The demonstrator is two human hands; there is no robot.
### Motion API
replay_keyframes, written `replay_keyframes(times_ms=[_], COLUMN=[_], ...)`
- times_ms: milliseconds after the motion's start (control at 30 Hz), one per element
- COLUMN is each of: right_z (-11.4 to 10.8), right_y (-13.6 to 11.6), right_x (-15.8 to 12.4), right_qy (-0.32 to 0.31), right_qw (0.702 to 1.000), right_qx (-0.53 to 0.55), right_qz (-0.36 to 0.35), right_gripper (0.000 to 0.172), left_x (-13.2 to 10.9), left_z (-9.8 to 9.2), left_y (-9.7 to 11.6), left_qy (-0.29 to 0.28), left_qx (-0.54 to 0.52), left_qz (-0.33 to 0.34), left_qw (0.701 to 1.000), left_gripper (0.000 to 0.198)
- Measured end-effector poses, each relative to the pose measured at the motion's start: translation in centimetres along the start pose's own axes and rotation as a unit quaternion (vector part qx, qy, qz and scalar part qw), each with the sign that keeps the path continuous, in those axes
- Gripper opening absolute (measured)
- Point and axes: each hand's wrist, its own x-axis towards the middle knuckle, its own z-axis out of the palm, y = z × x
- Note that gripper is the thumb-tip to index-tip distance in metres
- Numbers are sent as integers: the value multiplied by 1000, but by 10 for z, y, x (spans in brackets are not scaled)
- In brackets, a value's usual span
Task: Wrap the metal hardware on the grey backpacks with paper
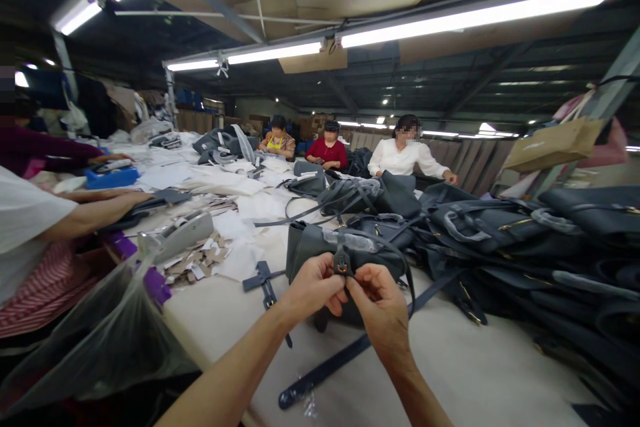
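A dark grey-green handbag stands on the table in front of me, with a strip of clear wrap on its top. At its front hangs a strap with a gold buckle. My left hand pinches the buckle strap just below the buckle. From the other side, my right hand grips the same strap, its fingers curled and closed. The strap's end is mostly hidden by my fingers. A dark shoulder strap lies on the table under my right forearm. Left of the bag lies a loose buckled strap piece.
Many dark bags are heaped along the right side. Paper sheets and card scraps cover the left, beside a clear plastic bag. A co-worker's arm reaches in at left; several people sit across the table.
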Motion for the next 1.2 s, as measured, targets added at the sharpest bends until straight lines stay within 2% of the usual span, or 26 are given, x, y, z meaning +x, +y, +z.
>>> replay_keyframes(times_ms=[100, 200, 300, 400, 467, 567, 667, 867, 1033, 1100, 1200], right_z=[0, 1, -1, -4, -5, -3, 1, 0, -1, 2, 7], right_y=[0, -5, -8, -8, -6, -5, -8, -12, 4, 9, 8], right_x=[-3, -7, -9, -6, -3, 1, 3, 7, -3, -9, -14], right_qy=[26, 56, 18, -29, -29, -30, -42, -77, -97, -97, -79], right_qw=[998, 996, 999, 998, 996, 991, 987, 986, 993, 995, 995], right_qx=[-54, -65, -19, 29, 63, 113, 136, 116, 53, 6, -19], right_qz=[-20, -6, 28, 39, 51, 69, 76, 89, 47, 32, 56], right_gripper=[14, 18, 31, 38, 43, 48, 45, 50, 37, 27, 16], left_x=[1, -1, -2, -2, -1, -2, -4, -12, -11, -10, -12], left_z=[7, 13, 14, 10, 7, 3, 1, -8, -19, -19, -15], left_y=[-3, -3, -2, -2, -1, 0, 2, 8, 6, 3, 1], left_qy=[23, 69, 102, 73, 52, 55, 64, -35, 2, 24, 51], left_qx=[20, 46, 73, 52, 24, 4, 3, -110, -160, -138, -80], left_qz=[11, 29, 45, 35, 15, -5, -15, -102, -114, -97, -72], left_qw=[999, 996, 991, 995, 998, 998, 998, 988, 981, 985, 993], left_gripper=[17, 15, 13, 14, 14, 12, 15, 43, 49, 43, 30])
